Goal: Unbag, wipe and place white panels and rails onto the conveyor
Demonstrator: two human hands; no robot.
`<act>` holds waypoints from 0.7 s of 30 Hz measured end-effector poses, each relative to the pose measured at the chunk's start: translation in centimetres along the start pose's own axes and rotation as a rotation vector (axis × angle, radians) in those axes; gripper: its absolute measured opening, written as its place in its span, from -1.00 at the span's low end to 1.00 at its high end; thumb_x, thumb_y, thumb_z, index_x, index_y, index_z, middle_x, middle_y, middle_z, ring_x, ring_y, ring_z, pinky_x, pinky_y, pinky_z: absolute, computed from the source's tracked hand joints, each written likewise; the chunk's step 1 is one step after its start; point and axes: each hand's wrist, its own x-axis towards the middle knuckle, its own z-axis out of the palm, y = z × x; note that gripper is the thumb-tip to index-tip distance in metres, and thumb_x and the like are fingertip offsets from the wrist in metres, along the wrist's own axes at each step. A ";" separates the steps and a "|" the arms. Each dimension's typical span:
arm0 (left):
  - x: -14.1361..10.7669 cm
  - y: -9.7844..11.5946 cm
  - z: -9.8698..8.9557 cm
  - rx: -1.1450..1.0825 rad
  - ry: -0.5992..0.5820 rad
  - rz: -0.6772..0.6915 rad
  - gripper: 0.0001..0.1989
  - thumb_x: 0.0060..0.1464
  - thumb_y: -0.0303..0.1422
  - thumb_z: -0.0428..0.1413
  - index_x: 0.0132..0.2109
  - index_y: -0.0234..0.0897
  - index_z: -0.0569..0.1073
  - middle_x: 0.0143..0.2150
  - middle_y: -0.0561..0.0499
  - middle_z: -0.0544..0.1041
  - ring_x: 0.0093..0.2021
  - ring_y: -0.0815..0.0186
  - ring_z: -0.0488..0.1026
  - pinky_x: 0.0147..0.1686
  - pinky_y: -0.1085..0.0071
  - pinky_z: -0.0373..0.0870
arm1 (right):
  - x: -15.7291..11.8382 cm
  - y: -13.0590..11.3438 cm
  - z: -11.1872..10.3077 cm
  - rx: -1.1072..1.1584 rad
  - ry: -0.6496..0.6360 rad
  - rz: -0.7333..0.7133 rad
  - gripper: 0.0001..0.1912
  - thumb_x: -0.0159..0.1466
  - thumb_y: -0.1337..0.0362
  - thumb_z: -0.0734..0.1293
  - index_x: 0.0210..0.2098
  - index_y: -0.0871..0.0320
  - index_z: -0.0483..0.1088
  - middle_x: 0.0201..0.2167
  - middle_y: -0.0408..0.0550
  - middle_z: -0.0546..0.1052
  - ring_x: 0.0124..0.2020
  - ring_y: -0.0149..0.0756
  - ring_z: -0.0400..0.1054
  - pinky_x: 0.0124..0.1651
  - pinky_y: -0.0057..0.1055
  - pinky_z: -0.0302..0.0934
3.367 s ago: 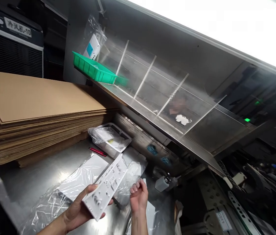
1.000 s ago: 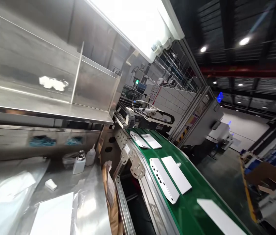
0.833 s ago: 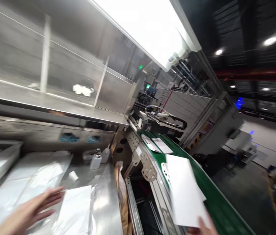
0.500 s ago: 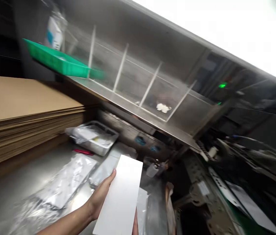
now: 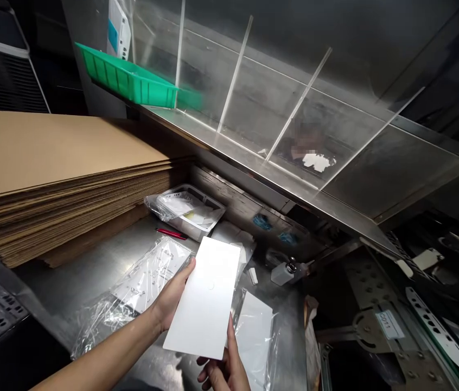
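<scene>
A flat white rectangular panel (image 5: 205,293) with a small faint round mark is held tilted over the metal table. My left hand (image 5: 172,296) grips its left edge, thumb along the side and the other fingers hidden beneath. At the lower right corner is my right hand (image 5: 227,364), its index finger along the edge and the remaining fingers curled below. Clear plastic bags lie on both sides: a left bag (image 5: 152,274) with white, hole-marked sheets in it, and a right bag (image 5: 254,331) around a plain white piece.
Stacked cardboard sheets (image 5: 58,157) rise at the left. Behind the panel are a tray (image 5: 217,217) of bagged parts, a red pen (image 5: 171,234) and a pump bottle (image 5: 284,271). A metal shelf (image 5: 254,171) with clear dividers and a green bin (image 5: 132,84) overhangs the back. Machinery (image 5: 376,326) stands right.
The camera view has shifted and steadied. The panel now shows its full face and lower edge, and more of my right hand is visible at its lower right. My left hand keeps its hold.
</scene>
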 end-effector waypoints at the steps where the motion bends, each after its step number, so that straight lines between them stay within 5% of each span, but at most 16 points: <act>1: 0.3 0.0 -0.1 0.008 0.016 0.002 -0.33 0.01 0.10 -0.03 -0.01 -0.43 0.42 -0.26 -0.19 0.59 -0.25 -0.01 0.53 -0.23 0.19 0.38 | 0.1 -0.1 -0.2 0.002 -0.009 -0.005 -0.09 0.16 -0.01 0.23 0.29 0.22 -0.34 -0.43 -0.03 0.51 -0.55 -0.31 0.38 -0.49 -0.39 0.25; 9: 1.9 0.0 -1.0 0.031 0.139 -0.006 -0.34 0.00 0.08 -0.02 -0.05 -0.46 0.44 -0.27 -0.22 0.59 -0.24 -0.01 0.52 -0.22 0.19 0.40 | 0.0 -0.9 -2.2 0.110 -0.061 -0.031 -0.28 0.23 0.02 0.21 0.28 0.07 -0.13 -0.41 -0.12 0.47 -0.43 -0.35 0.32 -0.35 -0.40 0.22; 14: 1.5 0.2 -1.3 0.046 0.173 0.033 -0.36 0.00 0.08 -0.01 -0.05 -0.42 0.44 -0.30 -0.17 0.60 -0.26 0.05 0.53 -0.25 0.27 0.42 | 1.0 -2.3 -2.8 0.277 0.139 0.065 -0.54 0.20 0.08 0.29 0.06 0.05 0.29 -0.32 -0.12 0.41 -0.37 -0.40 0.30 -0.34 -0.44 0.25; 21: 1.1 0.5 -1.2 0.078 0.211 0.060 -0.34 0.05 0.08 -0.10 0.02 -0.43 0.39 -0.28 -0.20 0.59 -0.24 0.05 0.52 -0.28 0.26 0.44 | 2.0 -2.4 -3.2 0.537 0.274 0.225 -0.54 0.17 0.07 0.33 -0.01 0.18 0.29 -0.34 -0.06 0.44 -0.33 -0.34 0.34 -0.41 -0.43 0.31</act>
